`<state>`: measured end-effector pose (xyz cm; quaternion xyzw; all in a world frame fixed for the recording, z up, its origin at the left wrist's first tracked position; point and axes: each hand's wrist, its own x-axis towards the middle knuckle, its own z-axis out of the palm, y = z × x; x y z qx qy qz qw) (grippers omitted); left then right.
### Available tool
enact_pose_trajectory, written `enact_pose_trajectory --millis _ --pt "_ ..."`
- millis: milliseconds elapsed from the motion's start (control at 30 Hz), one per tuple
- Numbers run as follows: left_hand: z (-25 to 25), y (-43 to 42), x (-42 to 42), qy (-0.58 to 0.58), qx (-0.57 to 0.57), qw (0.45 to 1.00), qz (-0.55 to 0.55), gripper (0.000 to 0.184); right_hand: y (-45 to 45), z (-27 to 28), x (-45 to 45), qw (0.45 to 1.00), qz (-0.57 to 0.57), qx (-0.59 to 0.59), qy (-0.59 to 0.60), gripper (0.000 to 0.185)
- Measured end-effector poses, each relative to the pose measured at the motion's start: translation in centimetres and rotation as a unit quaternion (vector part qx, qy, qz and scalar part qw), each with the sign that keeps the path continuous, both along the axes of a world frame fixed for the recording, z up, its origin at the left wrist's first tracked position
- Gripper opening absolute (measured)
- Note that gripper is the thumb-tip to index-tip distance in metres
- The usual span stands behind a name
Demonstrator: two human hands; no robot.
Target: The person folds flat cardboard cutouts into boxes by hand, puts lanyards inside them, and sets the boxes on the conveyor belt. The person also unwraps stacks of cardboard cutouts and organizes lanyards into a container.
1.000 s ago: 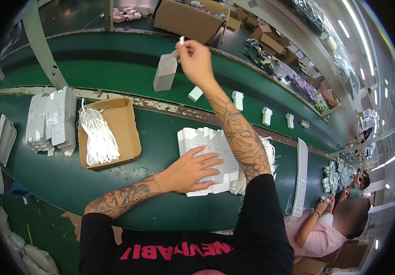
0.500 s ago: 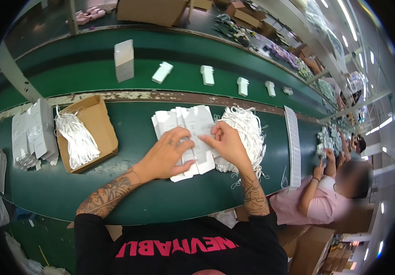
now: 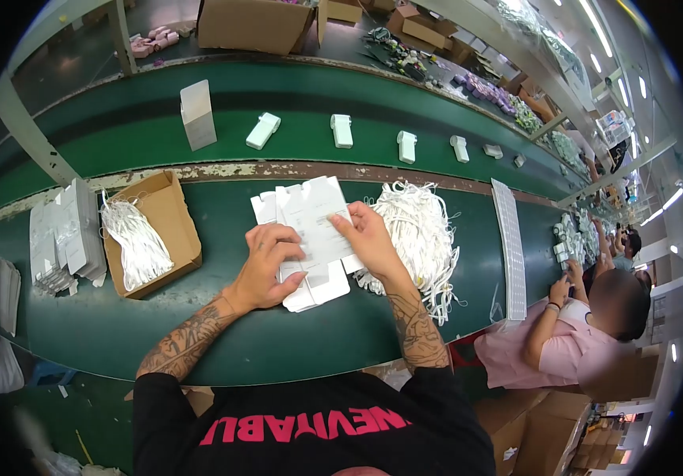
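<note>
A flattened white carton (image 3: 319, 213) with faint print lies over a fanned pile of similar flat cartons (image 3: 322, 295) on the green bench. My right hand (image 3: 367, 238) grips its right edge, thumb on the printed face and fingers partly hidden behind. At the left edge, my left hand (image 3: 268, 266) is curled, its fingertips and thumb closing on the carton's lower left side. Close beyond my right hand sits a heap of white cord loops (image 3: 417, 242).
Left of my hands are a cardboard tray (image 3: 187, 238) with bundled white cords (image 3: 137, 246) and stacked flat cartons (image 3: 86, 230). Behind, a green belt (image 3: 302, 131) carries an upright white box (image 3: 199, 115) and several small white items. A white sheet strip (image 3: 508, 246) and a seated co-worker (image 3: 571, 333) are right.
My right hand has closed on the top carton, which is shifted up and left over the pile. My left hand has moved slightly with it. The view has turned a little.
</note>
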<state>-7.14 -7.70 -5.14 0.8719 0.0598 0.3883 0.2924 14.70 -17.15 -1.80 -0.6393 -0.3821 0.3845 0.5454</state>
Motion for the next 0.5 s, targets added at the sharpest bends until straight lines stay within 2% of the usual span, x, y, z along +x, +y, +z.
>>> enact_pose_trajectory --millis 67,100,133,167,200,233,267,300,333,367,400,433,467,500 --pt "-0.8 0.2 -0.3 -0.045 -0.046 0.998 0.001 0.040 0.0 0.6 -0.1 0.996 -0.038 0.040 0.067 0.018" --pt "-0.8 0.5 -0.6 -0.077 -0.069 0.995 0.012 0.048 -0.4 0.9 0.5 0.995 -0.037 0.084 0.042 0.017" --pt "-0.8 0.9 -0.7 -0.112 -0.092 0.989 0.024 0.056 -1.0 3.4 -0.1 0.990 -0.049 0.097 0.087 0.019" --pt "-0.6 1.4 -0.7 -0.147 -0.114 0.982 0.036 0.063 -1.3 4.5 -0.8 0.991 -0.022 0.108 0.077 0.019" --pt "0.6 1.7 -0.8 -0.119 -0.254 0.957 -0.070 0.074 -1.7 5.1 -1.6 0.991 0.003 0.116 0.071 0.020" --pt "3.0 2.0 -0.9 -0.086 -0.387 0.902 -0.172 0.085 -1.9 5.8 -2.9 0.990 0.044 0.118 0.065 0.021" --pt "5.3 2.2 -0.8 -0.053 -0.508 0.817 -0.267 0.096 -1.7 6.4 -4.7 0.987 0.086 0.121 0.058 0.022" --pt "7.1 2.2 -0.4 -0.053 -0.519 0.797 -0.306 0.104 -1.1 6.5 -6.1 0.982 0.131 0.126 0.049 0.023" --pt "9.0 2.1 0.3 -0.053 -0.526 0.776 -0.344 0.112 -0.3 6.1 -6.9 0.978 0.118 0.134 0.105 0.029" --pt "10.1 2.4 0.8 -0.053 -0.531 0.754 -0.383 0.120 0.0 5.7 -6.6 0.987 0.113 0.117 -0.009 0.034" --pt "9.8 3.0 1.3 -0.092 -0.480 0.793 -0.362 0.109 0.3 5.7 -6.1 0.981 0.106 0.100 -0.124 0.040" --pt "9.8 3.5 1.8 -0.132 -0.428 0.829 -0.334 0.097 0.4 5.9 -5.8 0.969 0.036 0.152 -0.194 0.045" --pt "9.9 3.6 1.5 -0.138 -0.405 0.868 -0.254 0.088 0.4 6.2 -5.8 0.944 -0.041 0.201 -0.258 0.049" --pt "10.4 3.7 1.3 -0.137 -0.382 0.898 -0.170 0.078 0.7 6.5 -6.0 0.949 -0.019 0.230 -0.213 0.058"
